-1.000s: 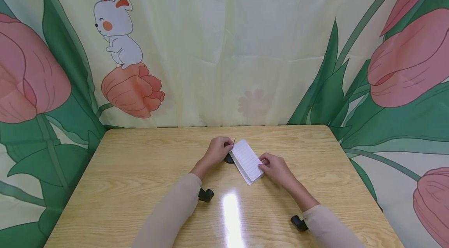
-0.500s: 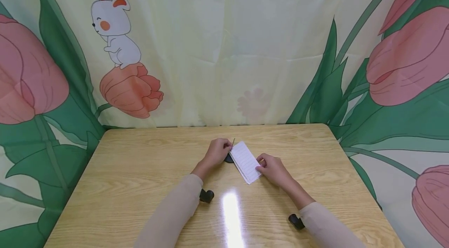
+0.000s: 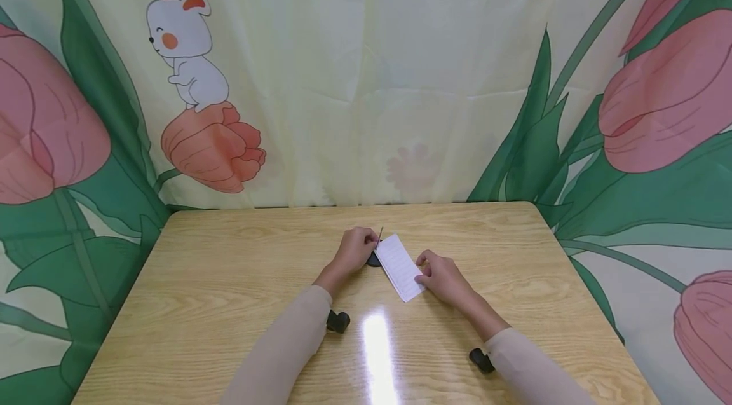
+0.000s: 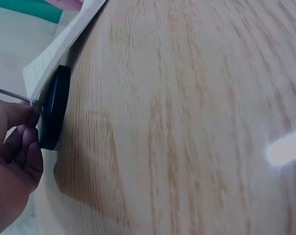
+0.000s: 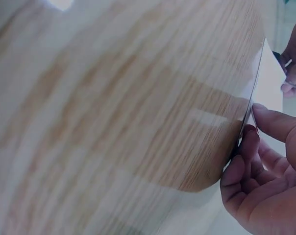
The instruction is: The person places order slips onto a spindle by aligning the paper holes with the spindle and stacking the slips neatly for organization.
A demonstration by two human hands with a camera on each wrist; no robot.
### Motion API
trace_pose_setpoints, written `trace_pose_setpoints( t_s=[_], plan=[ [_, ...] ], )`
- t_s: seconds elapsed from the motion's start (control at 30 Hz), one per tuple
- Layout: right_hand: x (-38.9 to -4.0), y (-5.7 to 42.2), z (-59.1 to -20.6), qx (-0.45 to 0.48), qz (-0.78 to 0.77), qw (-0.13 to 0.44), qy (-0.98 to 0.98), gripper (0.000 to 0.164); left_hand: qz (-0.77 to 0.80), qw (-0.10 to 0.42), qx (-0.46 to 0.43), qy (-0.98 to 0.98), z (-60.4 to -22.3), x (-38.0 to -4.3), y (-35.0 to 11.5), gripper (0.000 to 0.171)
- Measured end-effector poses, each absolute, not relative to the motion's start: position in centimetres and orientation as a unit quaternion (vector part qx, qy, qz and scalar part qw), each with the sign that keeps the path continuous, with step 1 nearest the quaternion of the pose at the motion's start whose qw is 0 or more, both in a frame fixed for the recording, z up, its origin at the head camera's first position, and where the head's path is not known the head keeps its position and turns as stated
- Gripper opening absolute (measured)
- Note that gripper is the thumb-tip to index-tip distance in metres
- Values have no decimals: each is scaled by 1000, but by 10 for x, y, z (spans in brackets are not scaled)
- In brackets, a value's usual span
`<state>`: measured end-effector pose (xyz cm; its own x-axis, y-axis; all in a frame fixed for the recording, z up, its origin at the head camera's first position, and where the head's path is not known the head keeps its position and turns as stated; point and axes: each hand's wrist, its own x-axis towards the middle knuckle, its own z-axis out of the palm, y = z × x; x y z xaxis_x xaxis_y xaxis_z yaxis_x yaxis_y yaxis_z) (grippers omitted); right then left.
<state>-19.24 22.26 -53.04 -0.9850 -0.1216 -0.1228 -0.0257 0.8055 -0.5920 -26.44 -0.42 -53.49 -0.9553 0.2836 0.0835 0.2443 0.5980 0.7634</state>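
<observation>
A small stack of lined paper sheets [image 3: 398, 267] lies slanted at the table's middle. By its upper left corner, a thin metal spike [image 3: 381, 233] rises from a round black base [image 3: 373, 260], like a bill spike. My left hand [image 3: 352, 251] pinches the paper's corner beside the spike; in the left wrist view the sheets sit just over the black base [image 4: 54, 107]. With thumb and fingertips, my right hand [image 3: 445, 276] pinches the right edge of the paper. The right wrist view shows that edge of the paper [image 5: 270, 78] between thumb and forefinger.
The wooden table [image 3: 229, 265] ends at a curtain [image 3: 354, 74] printed with tulips and a rabbit. A black wrist device [image 3: 338, 321] shows at the left forearm, another black device [image 3: 481, 360] at the right. Light glares off the table's near part.
The paper's upper end has sunk slightly lower along the spike, and the sheets lie closer together. Both hands keep their pinch, and the right has shifted a little left.
</observation>
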Motion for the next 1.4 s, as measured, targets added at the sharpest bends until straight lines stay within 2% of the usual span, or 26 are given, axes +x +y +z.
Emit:
trace_pose_setpoints(
  t_s=[0.4,0.77,1.1,1.4],
  plan=[
    [-190,232,-533,-42,-321,96,941,27,432,35,140,890,-537,-262,-1,9],
    [-200,234,-526,-66,-314,76,944,23,436,37,135,889,-531,-261,-18,13],
    [-204,250,-483,-93,-291,-50,951,28,403,3,120,907,-509,-246,-50,32],
    [-208,267,-449,-131,-219,-153,955,39,318,-66,143,935,-482,-234,-93,46]
  ],
)
